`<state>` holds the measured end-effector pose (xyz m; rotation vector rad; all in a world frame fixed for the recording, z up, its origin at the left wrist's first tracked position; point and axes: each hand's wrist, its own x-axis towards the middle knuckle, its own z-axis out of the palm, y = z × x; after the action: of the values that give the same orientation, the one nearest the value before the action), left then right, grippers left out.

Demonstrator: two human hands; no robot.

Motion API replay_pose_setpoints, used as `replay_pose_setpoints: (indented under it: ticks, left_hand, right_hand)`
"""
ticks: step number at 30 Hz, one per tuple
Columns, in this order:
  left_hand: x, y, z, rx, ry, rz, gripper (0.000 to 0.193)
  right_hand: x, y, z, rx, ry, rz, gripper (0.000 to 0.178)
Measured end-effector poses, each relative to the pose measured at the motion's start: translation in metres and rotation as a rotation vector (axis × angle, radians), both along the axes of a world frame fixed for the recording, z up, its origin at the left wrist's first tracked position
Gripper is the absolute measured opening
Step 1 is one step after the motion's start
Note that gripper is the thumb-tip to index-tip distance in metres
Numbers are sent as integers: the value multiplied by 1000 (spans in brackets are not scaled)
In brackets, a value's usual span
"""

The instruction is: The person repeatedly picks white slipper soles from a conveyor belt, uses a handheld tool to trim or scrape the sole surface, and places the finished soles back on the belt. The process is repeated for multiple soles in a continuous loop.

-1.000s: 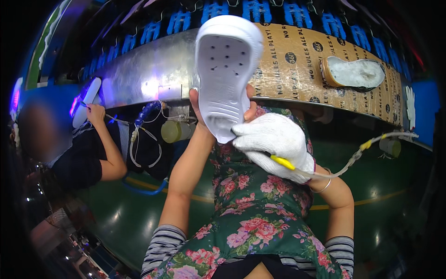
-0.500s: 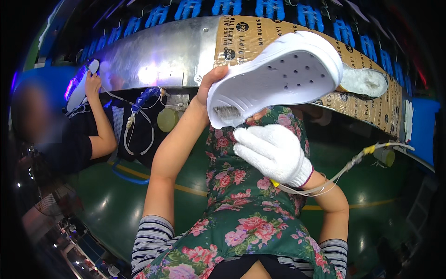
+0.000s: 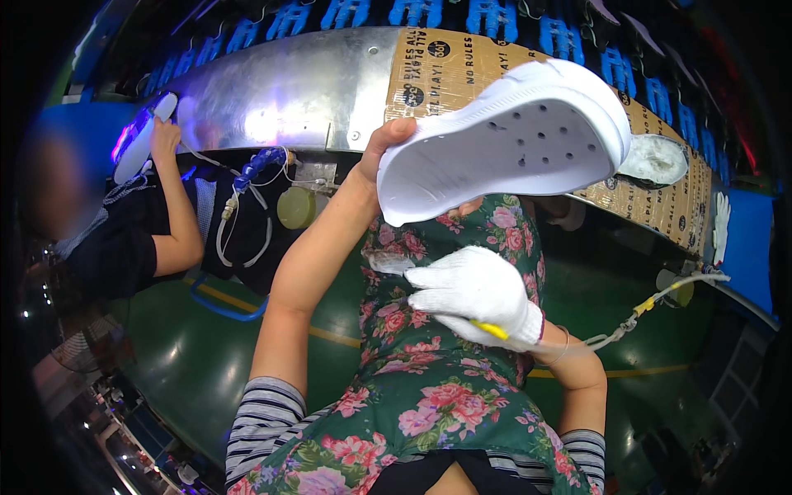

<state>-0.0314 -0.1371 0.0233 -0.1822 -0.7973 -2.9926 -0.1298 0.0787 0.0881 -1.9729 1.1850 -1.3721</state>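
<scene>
My left hand [image 3: 386, 147] grips a white clog-style shoe [image 3: 495, 136] by its heel end, thumb on the rim and fingertips showing beneath. The shoe is tilted so that its smooth inside and a group of small round holes face me. Below it, apart from the shoe, my right hand [image 3: 474, 289] in a white knit glove is closed on a brush. The pale, wet-looking bristles [image 3: 389, 262] stick out to the left of the glove; the handle is hidden. A pale tube [image 3: 615, 334] with yellow tape runs from beside the right wrist to the right.
Beyond the shoe, cardboard [image 3: 450, 70] covers part of a metal bench [image 3: 272, 91]. A shallow dish [image 3: 656, 161] of white substance stands on the cardboard. Blue clamp-like holders [image 3: 493, 21] line the back. At left, a co-worker's hand [image 3: 165, 136] holds a white shoe piece. A white glove [image 3: 721, 227] hangs right.
The brush has come out of the shoe's heel as my right hand moved down and slightly left. The shoe has shifted slightly right, still in my left hand.
</scene>
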Motion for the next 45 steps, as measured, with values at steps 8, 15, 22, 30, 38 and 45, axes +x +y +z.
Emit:
replay_pose_setpoints:
  ticks: [8,15,22,30,38,45]
  left_hand:
    - [-9,4,10,-61,62,65,95]
    - [-9,4,-6,127,74,64,97]
    - [2,20,-12,213,-46,161,109]
    - [16,68,2,304,-269,255,93]
    - [9,54,2,286,-260,415,93]
    - [6,21,63,81,194,137,129]
  right_hand:
    - [-1,-1,14,94,-50,-83,31]
    - [-4,-6,2,118,-92,-83,29]
    - [-13,-6,2,337,-367,-92,16]
    - [-81,-32,20,-59,126,-533,23]
    - [-54,-12,19,-33,127,-324,22]
    - [-85,48,26,164,-1033,-337,17]
